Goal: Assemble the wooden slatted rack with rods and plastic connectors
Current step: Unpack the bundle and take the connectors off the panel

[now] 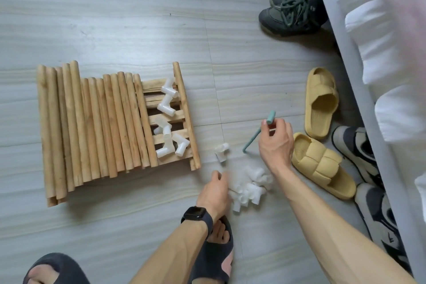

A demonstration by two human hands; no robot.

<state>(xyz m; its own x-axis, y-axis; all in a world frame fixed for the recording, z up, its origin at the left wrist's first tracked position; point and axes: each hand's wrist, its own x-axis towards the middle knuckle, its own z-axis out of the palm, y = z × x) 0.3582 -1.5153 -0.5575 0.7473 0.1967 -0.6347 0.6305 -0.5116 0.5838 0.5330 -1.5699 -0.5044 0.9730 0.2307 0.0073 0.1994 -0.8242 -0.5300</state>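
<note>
My right hand (pixel 275 143) pinches the teal mallet (pixel 253 138) near its head, raised over the floor (pixel 115 18). My left hand (pixel 214 191) curls at the blurred pile of connectors (pixel 251 185); I cannot tell its grip. The rods (pixel 92 127) lie stacked over the slatted panels' (pixel 166 120) left side. A careless nudge could roll them off and scatter connectors.

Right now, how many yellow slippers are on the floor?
2: the far yellow slipper beside the bed frame, the near yellow slipper next to the right hand.
</note>
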